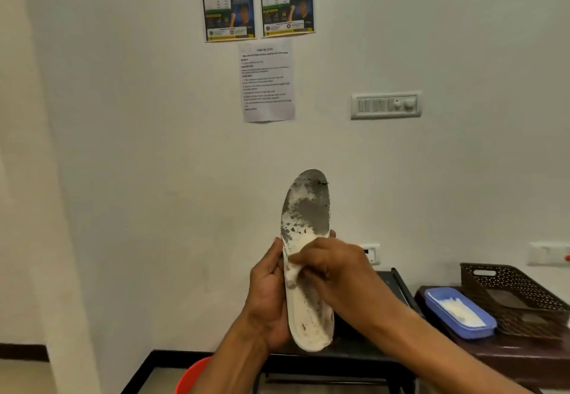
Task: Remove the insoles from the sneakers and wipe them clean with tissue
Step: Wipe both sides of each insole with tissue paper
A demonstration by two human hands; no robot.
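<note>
I hold a worn white insole [307, 208] upright in front of the wall, toe end up, its upper half stained grey. My left hand [266, 295] grips its left edge near the middle and heel. My right hand [336, 273] presses a wad of white tissue [297, 259] flat against the insole's middle. The sneakers are out of sight.
A blue tub [459, 313] holding white tissue sits on a dark wooden table [524, 359] at the right, beside a brown perforated basket [512, 295]. A black rack [398, 285] stands below my hands. An orange bucket rim [192, 375] shows at the bottom.
</note>
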